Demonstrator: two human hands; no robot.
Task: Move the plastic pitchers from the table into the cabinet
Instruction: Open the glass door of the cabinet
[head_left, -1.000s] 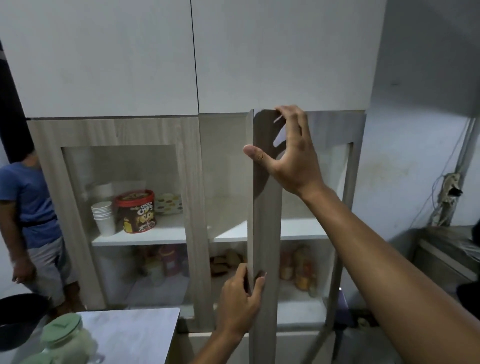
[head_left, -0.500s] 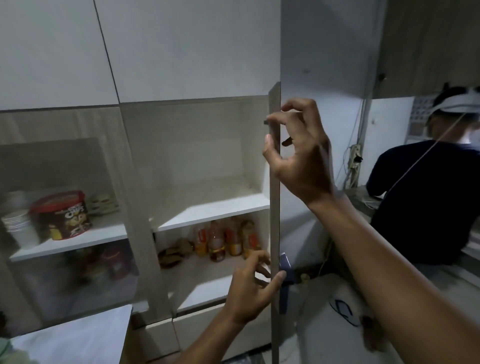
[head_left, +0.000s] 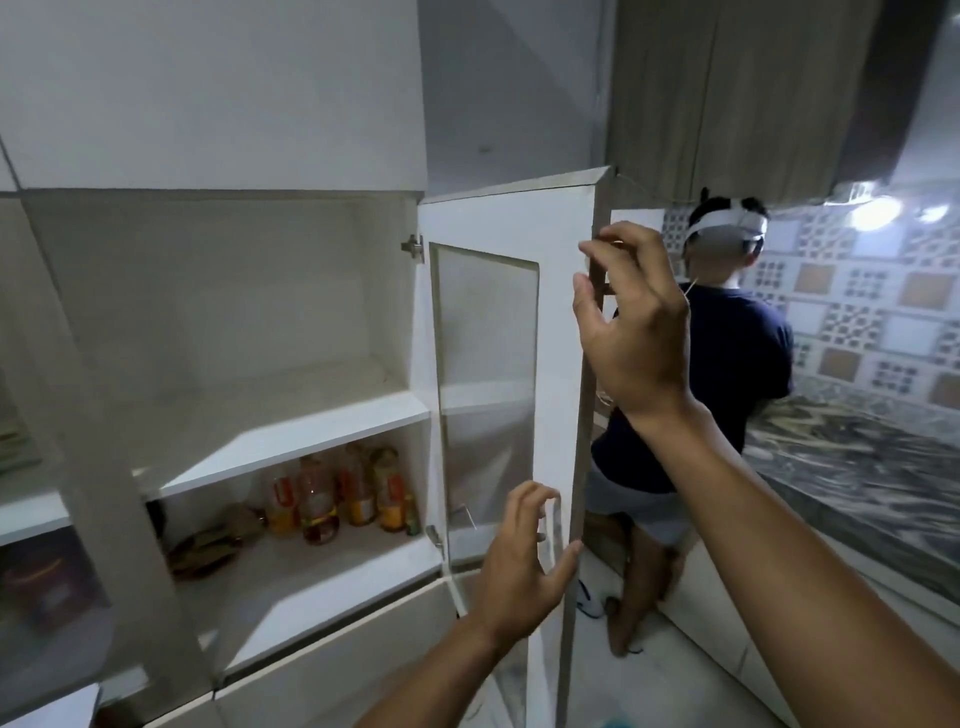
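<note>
No plastic pitcher is in view. The cabinet's right door (head_left: 558, 332), white-framed with a frosted pane, stands swung wide open. My right hand (head_left: 636, 338) pinches its free edge high up, thumb on the inner face and fingers curled over the edge. My left hand (head_left: 522, 553) straddles the same edge lower down, fingers spread on the inner face and thumb on the outer side. Inside, the upper shelf (head_left: 291, 431) is bare.
Several bottles (head_left: 337, 499) and a dark packet stand on the lower shelf. The left glass door (head_left: 52, 582) is closed. A person in a dark shirt (head_left: 727, 374) stands just behind the open door at a marbled counter (head_left: 857, 467). A table corner (head_left: 47, 709) shows bottom left.
The door has swung from nearly closed to wide open with both hands on its edge. My view has turned right, so the table and its green-lidded pitchers have left the frame.
</note>
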